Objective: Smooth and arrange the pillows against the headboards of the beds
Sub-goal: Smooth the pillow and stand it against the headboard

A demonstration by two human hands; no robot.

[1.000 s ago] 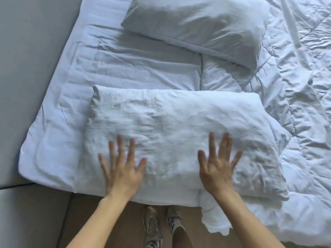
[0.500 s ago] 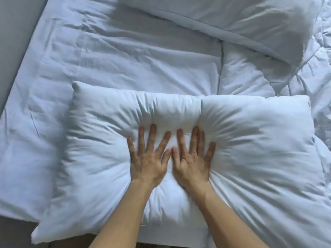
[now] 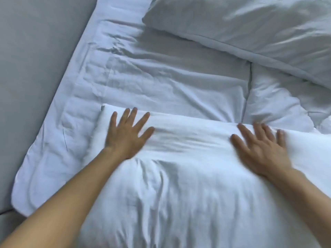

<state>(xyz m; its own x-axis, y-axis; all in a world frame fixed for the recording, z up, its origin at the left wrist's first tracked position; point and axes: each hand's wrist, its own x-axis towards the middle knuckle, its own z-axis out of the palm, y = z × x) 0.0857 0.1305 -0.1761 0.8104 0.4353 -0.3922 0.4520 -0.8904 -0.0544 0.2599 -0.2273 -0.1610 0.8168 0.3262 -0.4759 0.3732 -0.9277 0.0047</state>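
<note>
A white pillow (image 3: 188,190) lies flat across the near part of the bed and fills the lower half of the head view. My left hand (image 3: 128,135) rests palm down near its far left corner, fingers spread. My right hand (image 3: 261,149) lies flat along the pillow's far edge on the right, fingers apart and blurred by motion. Neither hand holds anything. A second white pillow (image 3: 250,31) lies at an angle at the top right, apart from the first.
A wrinkled white sheet (image 3: 161,74) covers the mattress between the two pillows. A crumpled white duvet (image 3: 279,104) lies at the right. A grey padded headboard (image 3: 35,59) runs along the left side of the bed.
Both hands were pressed together at the pillow's middle; they have since slid apart, left hand toward the far left corner, right hand toward the right along the far edge.
</note>
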